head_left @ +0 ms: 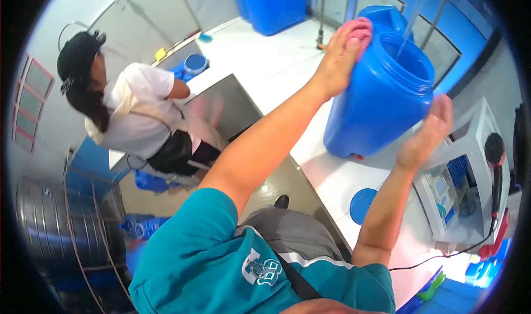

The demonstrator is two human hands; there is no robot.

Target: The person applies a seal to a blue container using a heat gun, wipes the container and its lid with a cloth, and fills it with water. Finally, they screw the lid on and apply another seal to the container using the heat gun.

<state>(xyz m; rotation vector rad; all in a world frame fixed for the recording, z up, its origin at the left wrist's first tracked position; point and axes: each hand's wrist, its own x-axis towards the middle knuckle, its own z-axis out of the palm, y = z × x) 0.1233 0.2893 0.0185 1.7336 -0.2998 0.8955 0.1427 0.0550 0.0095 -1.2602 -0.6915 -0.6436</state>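
A large blue jug [370, 104] with an open, threaded mouth stands tilted on the white counter. Water runs from above into its mouth. My left hand [337, 62] presses a pink cloth [359, 30] against the jug's upper left side, with its fingers closed on the cloth. On the other side, my right hand [428, 134] is beside the jug's lower right wall, its fingers apart and somewhat blurred. A round blue lid [362, 205] lies on the counter below the jug, left of my right forearm.
A co-worker [133, 104] in a cap stands at the left by a sink, near another blue container [195, 65]. A white cabinet [470, 164] holding a corded black tool [496, 175] is at the right. Blue containers [271, 4] stand at the back.
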